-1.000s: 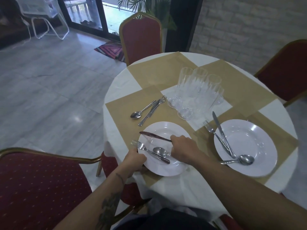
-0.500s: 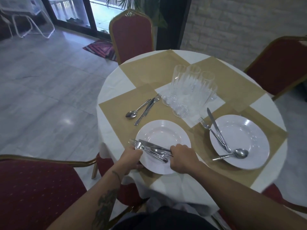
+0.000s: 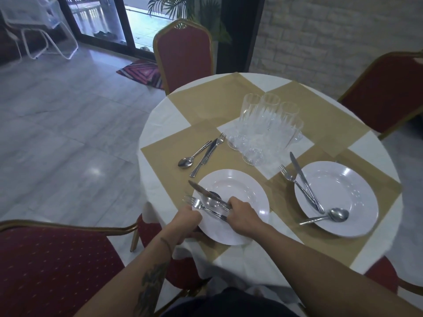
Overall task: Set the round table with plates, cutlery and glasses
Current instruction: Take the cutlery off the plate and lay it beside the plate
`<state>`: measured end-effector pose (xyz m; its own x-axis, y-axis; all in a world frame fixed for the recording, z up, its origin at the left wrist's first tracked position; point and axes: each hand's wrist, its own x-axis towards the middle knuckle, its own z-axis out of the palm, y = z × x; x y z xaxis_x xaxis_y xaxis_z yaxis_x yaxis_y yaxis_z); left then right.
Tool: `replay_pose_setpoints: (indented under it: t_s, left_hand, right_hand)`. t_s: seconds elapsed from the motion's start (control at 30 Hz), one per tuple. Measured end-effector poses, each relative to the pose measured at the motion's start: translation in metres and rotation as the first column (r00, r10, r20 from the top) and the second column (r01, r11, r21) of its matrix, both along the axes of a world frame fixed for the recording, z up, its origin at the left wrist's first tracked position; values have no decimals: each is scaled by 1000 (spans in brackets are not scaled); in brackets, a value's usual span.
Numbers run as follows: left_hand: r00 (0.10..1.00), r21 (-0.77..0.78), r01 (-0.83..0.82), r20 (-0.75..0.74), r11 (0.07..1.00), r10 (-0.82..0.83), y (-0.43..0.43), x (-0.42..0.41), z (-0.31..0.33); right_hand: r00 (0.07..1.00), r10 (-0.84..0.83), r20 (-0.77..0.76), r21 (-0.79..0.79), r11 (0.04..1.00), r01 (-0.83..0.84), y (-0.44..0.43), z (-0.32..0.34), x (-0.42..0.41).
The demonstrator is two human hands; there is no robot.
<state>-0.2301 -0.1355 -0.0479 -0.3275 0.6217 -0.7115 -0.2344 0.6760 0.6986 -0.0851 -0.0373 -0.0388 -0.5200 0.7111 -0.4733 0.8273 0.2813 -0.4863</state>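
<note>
A white plate (image 3: 240, 186) lies at the near edge of the round table (image 3: 160, 120). My left hand (image 3: 186, 221) grips the plate's left rim. My right hand (image 3: 242, 216) holds the handles of a knife (image 3: 199, 189), a spoon (image 3: 211, 201) and a fork (image 3: 194, 202) gathered over the plate's left side. A second white plate (image 3: 343, 193) to the right carries a fork (image 3: 290, 177), a knife (image 3: 297, 165) and a spoon (image 3: 338, 215). Several clear glasses (image 3: 267, 126) stand bunched at the table's middle. Loose cutlery (image 3: 203, 154) lies on the beige mat behind the near plate.
Red chairs with gold frames surround the table: one at the far side (image 3: 183, 53), one at the right (image 3: 384, 92), one at my near left (image 3: 52, 271). A stone wall (image 3: 332, 30) rises behind. Grey tiled floor (image 3: 68, 133) spreads to the left.
My right hand has drawn the knife down from across the plate and gathered it with the fork and spoon at the plate's left side. My left hand stays on the rim.
</note>
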Motion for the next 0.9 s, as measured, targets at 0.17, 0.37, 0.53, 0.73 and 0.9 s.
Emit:
replay_pose_setpoints:
  t_s: [0.17, 0.37, 0.53, 0.73, 0.9]
  left_hand:
    - [1000, -8, 18, -3, 1000, -18, 1, -4, -1]
    - [999, -39, 53, -9, 998, -53, 0, -10, 1]
    - [1000, -41, 7, 27, 999, -6, 2, -13, -4]
    - [1000, -47, 7, 16, 999, -7, 15, -22, 4]
    - [999, -8, -16, -31, 1000, 16, 29, -35, 11]
  right_hand:
    - [1000, 22, -19, -70, 997, -23, -11, -1, -12]
    - [1000, 13, 5, -7, 1000, -13, -17, -5, -17]
    - [999, 18, 29, -11, 1000, -17, -16, -9, -14]
    - [996, 83, 19, 13, 996, -83, -3, -7, -6]
    - [995, -27, -92, -70, 997, 20, 8, 0, 2]
